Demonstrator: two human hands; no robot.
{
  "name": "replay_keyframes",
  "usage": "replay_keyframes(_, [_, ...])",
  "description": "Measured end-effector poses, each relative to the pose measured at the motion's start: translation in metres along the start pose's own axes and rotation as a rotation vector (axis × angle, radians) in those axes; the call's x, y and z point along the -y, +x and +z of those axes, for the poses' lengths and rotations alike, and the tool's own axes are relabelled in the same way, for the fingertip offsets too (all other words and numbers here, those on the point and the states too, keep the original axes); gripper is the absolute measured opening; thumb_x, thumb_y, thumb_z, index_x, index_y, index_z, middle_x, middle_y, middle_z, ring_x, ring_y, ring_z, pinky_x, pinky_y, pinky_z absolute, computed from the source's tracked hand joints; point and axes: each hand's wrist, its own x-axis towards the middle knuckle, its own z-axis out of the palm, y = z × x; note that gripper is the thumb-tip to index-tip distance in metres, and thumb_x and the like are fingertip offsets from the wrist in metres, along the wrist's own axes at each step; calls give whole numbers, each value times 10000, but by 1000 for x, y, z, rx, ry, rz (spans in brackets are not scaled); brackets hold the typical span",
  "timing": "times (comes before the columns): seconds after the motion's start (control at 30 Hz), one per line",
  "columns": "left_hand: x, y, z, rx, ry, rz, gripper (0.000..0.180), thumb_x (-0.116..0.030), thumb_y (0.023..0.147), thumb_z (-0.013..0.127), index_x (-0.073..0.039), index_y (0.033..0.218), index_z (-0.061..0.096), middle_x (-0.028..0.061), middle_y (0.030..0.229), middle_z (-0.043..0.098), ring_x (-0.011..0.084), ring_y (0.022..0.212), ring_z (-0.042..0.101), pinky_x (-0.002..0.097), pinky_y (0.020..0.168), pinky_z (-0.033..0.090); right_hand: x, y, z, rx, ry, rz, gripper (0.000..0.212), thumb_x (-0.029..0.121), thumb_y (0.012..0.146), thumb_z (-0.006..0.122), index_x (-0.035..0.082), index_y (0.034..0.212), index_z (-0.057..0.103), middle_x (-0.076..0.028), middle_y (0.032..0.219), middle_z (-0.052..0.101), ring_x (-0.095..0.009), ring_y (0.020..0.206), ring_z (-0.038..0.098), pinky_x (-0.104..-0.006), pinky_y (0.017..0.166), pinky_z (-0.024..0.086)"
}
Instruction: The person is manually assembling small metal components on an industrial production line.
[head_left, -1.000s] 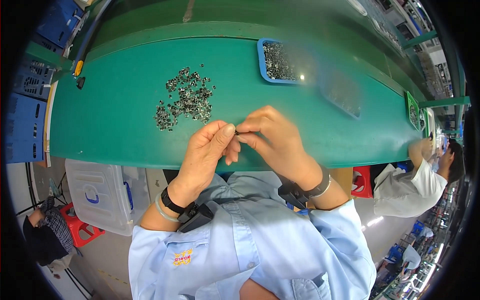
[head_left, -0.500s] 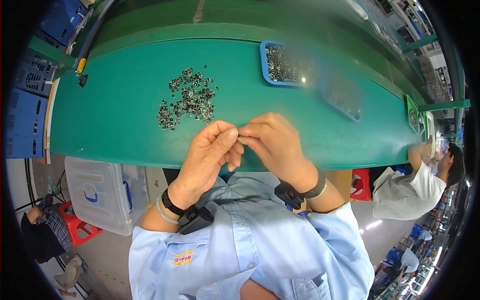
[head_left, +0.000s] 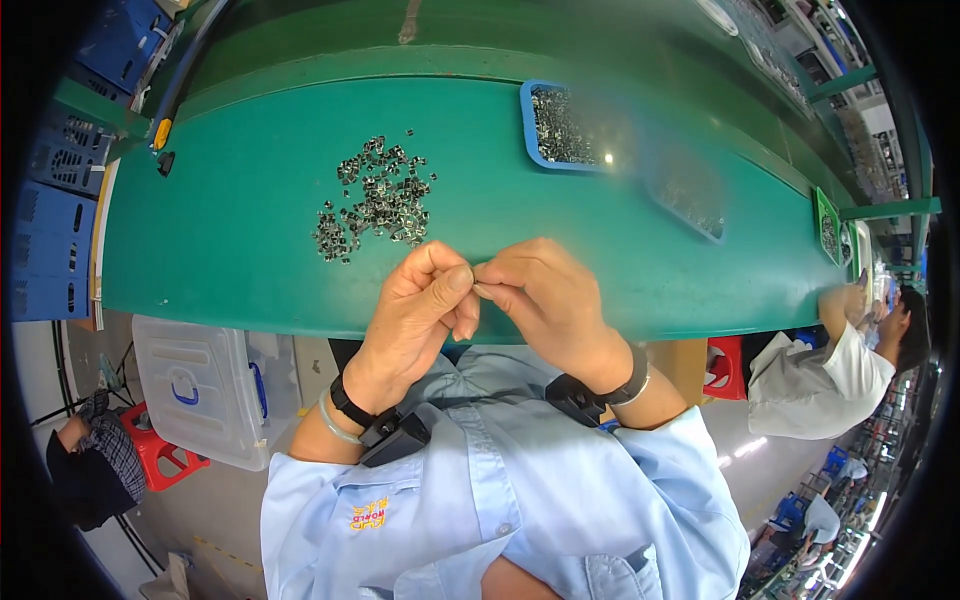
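Over the near edge of the green table [head_left: 240, 270], my left hand [head_left: 420, 300] and my right hand [head_left: 548, 300] meet fingertip to fingertip. Thumb and index finger of each are pinched together. Whatever lies between them is too small and too covered to make out. Just beyond my left hand spreads a loose pile of small black and silver metal parts [head_left: 385, 195]. A blue tray [head_left: 530, 130] full of similar small parts stands farther off to the right.
A second tray [head_left: 690, 200], blurred by a smear, lies right of the first. Green trays [head_left: 826, 228] sit at the far right, near a seated co-worker [head_left: 820, 380]. A clear plastic box [head_left: 200, 390] stands below the table's left side. Blue crates [head_left: 50, 250] are stacked at far left.
My hands stay pinched together in nearly the same place, with only a slight shift of the fingers. The pile and trays look the same.
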Motion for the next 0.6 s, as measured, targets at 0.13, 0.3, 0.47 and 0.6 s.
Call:
replay_keyframes(0.13, [2, 2, -1, -9, -22, -8, 179, -222, 929, 582, -63, 863, 532, 29, 673, 564, 91, 543, 520, 224, 473, 401, 0, 0, 0, 2, 11, 48, 185, 31, 715, 723, 67, 875, 639, -50, 813, 620, -219, 740, 597, -316, 629, 468])
replay_keyframes(0.3, [-10, 0, 6, -80, 140, -54, 188, -230, 941, 561, -57, 871, 534, 35, 692, 575, 95, 553, 524, 222, 486, 401, -1, 3, -3, 23, -16, 33, 178, 24, 724, 720, 64, 876, 635, -55, 818, 624, -215, 753, 597, -312, 640, 472])
replay_keyframes(0.47, [-14, -4, 12, -48, -31, -94, 183, -222, 956, 532, -49, 896, 532, 53, 706, 584, 113, 549, 515, 235, 487, 385, 1, 4, -2, -30, 249, 158, 160, 27, 747, 717, 58, 881, 636, -55, 841, 640, -200, 766, 598, -301, 661, 479])
replay_keyframes(0.6, [-10, -4, 10, 15, -207, -112, 167, -208, 958, 526, -47, 915, 530, 66, 709, 587, 125, 536, 500, 252, 477, 363, -3, 0, 1, -43, 348, 177, 150, 32, 761, 713, 55, 889, 640, -57, 855, 652, -195, 773, 598, -295, 673, 484])
